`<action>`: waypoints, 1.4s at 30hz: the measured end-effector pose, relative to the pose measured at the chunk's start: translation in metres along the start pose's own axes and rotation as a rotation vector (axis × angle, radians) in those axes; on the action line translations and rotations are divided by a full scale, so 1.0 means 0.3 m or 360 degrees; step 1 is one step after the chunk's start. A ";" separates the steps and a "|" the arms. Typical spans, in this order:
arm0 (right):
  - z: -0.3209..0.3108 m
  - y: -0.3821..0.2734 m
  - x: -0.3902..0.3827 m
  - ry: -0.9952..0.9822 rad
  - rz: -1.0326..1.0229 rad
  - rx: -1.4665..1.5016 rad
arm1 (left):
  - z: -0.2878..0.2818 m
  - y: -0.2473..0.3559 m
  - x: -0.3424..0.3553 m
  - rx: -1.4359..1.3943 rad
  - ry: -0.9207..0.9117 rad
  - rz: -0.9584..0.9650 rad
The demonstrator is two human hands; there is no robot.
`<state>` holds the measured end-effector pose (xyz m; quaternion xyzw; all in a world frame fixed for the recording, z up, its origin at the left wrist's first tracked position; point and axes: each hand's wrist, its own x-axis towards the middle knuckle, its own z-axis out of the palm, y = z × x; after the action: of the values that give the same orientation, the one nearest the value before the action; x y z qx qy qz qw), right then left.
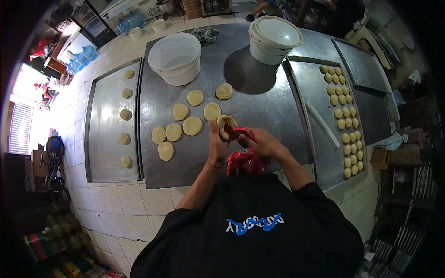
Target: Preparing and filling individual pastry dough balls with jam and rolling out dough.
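My left hand [217, 144] holds a flattened round of pale dough [225, 124] above the steel table [259, 99]. My right hand [262, 142] squeezes a red piping bag [243, 160], its tip [233, 133] resting on the dough, where a dab of red filling shows. Several more flat dough rounds [192, 125] lie on the table just left of my hands.
A metal tray [104, 153] on the left carries several shaped dough pieces in a column. A tray [309, 88] on the right holds several small dough balls and a long white scraper [322, 124]. Two white lidded buckets [175, 58] [273, 39] stand at the back. Tiled floor lies below.
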<state>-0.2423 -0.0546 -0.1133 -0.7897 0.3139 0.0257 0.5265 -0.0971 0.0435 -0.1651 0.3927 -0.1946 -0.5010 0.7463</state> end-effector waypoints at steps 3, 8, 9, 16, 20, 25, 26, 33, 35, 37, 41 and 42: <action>-0.007 -0.011 -0.002 0.0013 0.0013 -0.0001 | 0.009 0.002 0.010 -0.0001 0.0058 -0.0017; -0.010 -0.004 -0.006 0.0010 0.0026 0.0005 | 0.011 0.002 0.010 -0.0035 0.0016 -0.0042; -0.014 -0.002 -0.004 0.0011 0.0027 0.0011 | 0.015 0.003 0.014 -0.0030 0.0016 -0.0047; -0.027 0.019 0.010 -0.0008 0.0063 0.0154 | 0.019 0.010 0.034 -0.0100 0.0029 -0.0158; -0.033 0.128 0.010 0.0124 -0.0098 0.0574 | 0.014 0.084 0.055 -0.0600 0.0202 -0.0348; -0.144 0.419 -0.123 0.1037 0.0089 0.1334 | -0.004 0.253 0.036 -0.0654 0.0216 -0.0161; -0.160 0.412 -0.151 0.1242 0.0045 0.1377 | 0.016 0.279 0.023 -0.0653 0.0227 -0.0149; -0.106 0.096 -0.053 0.1589 -0.0401 0.0291 | 0.168 0.254 -0.021 -0.0664 0.0044 -0.0099; 0.010 -0.011 -0.014 0.0613 -0.0366 0.1411 | 0.174 0.180 -0.018 -0.0515 -0.0039 -0.0048; 0.074 -0.088 -0.019 0.0216 -0.0151 0.1933 | 0.184 0.158 -0.036 -0.0223 -0.0034 0.0055; 0.081 -0.078 -0.043 0.0417 -0.0273 0.1737 | 0.182 0.179 -0.073 -0.0353 -0.0020 0.0047; 0.062 -0.058 -0.050 0.0426 -0.0322 0.1637 | 0.167 0.176 -0.085 -0.0362 -0.0020 0.0023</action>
<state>-0.2399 -0.0275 -0.1017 -0.4526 0.2727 -0.2828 0.8005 -0.1108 0.0570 -0.0902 0.3009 -0.1439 -0.5169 0.7884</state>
